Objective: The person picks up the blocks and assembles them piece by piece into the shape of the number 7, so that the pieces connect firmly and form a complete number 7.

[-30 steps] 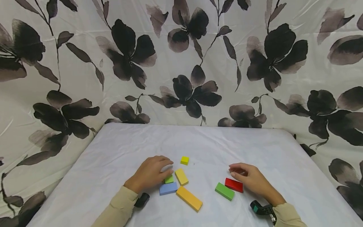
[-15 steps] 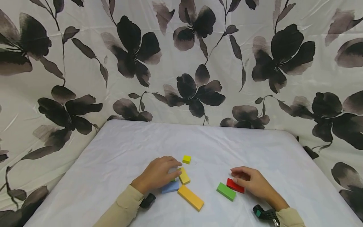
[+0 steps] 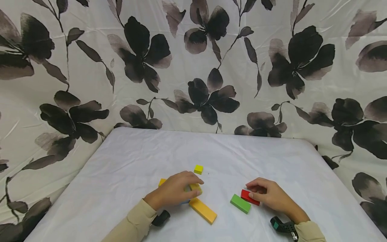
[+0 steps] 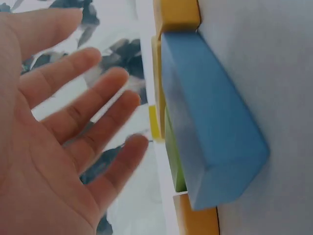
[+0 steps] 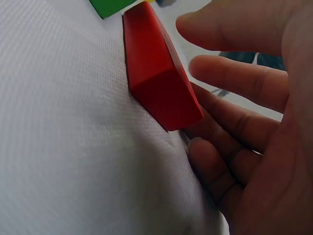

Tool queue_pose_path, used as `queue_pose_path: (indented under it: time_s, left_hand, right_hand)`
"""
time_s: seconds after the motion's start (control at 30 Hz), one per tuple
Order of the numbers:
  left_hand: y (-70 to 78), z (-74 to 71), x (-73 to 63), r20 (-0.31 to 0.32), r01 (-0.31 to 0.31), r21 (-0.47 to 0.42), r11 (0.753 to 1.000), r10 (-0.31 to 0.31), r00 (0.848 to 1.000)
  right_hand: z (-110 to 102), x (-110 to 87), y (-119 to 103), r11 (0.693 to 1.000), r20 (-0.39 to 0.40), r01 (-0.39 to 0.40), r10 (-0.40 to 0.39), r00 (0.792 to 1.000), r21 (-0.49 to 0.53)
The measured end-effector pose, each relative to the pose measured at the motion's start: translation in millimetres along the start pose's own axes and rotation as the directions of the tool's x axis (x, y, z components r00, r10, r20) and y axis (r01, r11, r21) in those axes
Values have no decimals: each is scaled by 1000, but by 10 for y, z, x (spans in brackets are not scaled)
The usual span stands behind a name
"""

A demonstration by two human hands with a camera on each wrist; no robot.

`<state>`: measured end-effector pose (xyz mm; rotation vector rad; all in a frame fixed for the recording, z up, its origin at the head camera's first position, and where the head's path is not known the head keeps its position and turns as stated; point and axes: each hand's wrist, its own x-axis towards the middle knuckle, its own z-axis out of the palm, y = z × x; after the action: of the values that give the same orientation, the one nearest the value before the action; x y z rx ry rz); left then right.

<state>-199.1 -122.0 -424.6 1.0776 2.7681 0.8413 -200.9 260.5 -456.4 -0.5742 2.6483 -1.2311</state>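
In the head view my left hand (image 3: 176, 189) reaches over a group of wooden blocks, fingers loosely bent and over a short yellow block (image 3: 196, 188). The left wrist view shows its fingers spread with nothing in them, beside a blue block (image 4: 210, 122) and a light green block (image 4: 173, 154). A long orange-yellow block (image 3: 203, 210) lies just right of the thumb. My right hand (image 3: 273, 196) is around the far side of a red block (image 3: 250, 197). In the right wrist view its thumb and relaxed fingers stand around the red block without pinching it.
A green block (image 3: 240, 203) lies left of the red one. Farther back sits a small yellow block (image 3: 198, 169). An orange block (image 3: 162, 182) peeks out left of my left hand. White cloth (image 3: 211, 148) covers the table, with a floral curtain (image 3: 172, 101) behind it.
My left hand has moved right, from the light green and blue blocks to over the short yellow block, uncovering an orange block on the left. My right hand has barely shifted.
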Motion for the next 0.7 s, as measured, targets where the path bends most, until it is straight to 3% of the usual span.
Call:
queue_pose_path:
  time_s: [0.23,0.7]
  left_hand:
    - [46,50,36,94,-24,-62,998,30,995]
    - [105,129,45,134,-137,11,990,134,982]
  right_hand:
    - [-16,-8,35,997,9,75,-75,997,-6]
    - [-8,-9,24,991,29,132,-133,991,17]
